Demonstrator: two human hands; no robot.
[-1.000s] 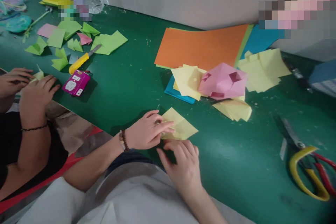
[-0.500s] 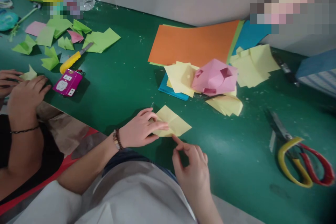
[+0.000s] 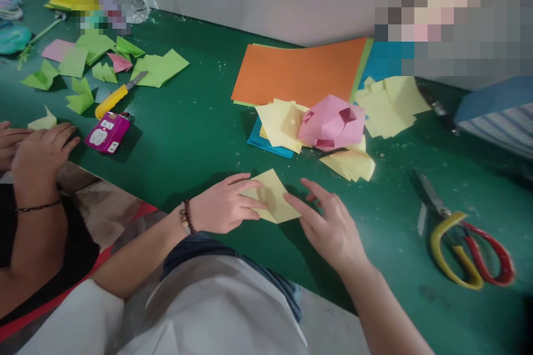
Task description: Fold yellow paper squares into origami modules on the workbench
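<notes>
A small pale yellow paper (image 3: 275,195) with a crease down its middle lies in front of me on the green table. My left hand (image 3: 222,205), a beaded bracelet at its wrist, holds the paper at its left side, the fingers resting over it. Over the right side hovers my right hand (image 3: 328,219), fingers apart, its index fingertip at the paper's edge; contact is hard to judge. Beyond them, a pink folded paper shape (image 3: 332,125) rests among loose yellow sheets (image 3: 281,122).
Large scissors (image 3: 462,244) lie to the right, near a blue striped box (image 3: 495,113). Orange paper (image 3: 300,72) is at the back. Leftward are a yellow box cutter (image 3: 112,101), a purple power socket (image 3: 108,132), green folded papers (image 3: 81,94) and another person's hand (image 3: 39,152).
My right hand has moved up and rightward from the paper's lower edge, its fingers now more spread. The paper looks slightly turned under my left hand, which stays nearly in place.
</notes>
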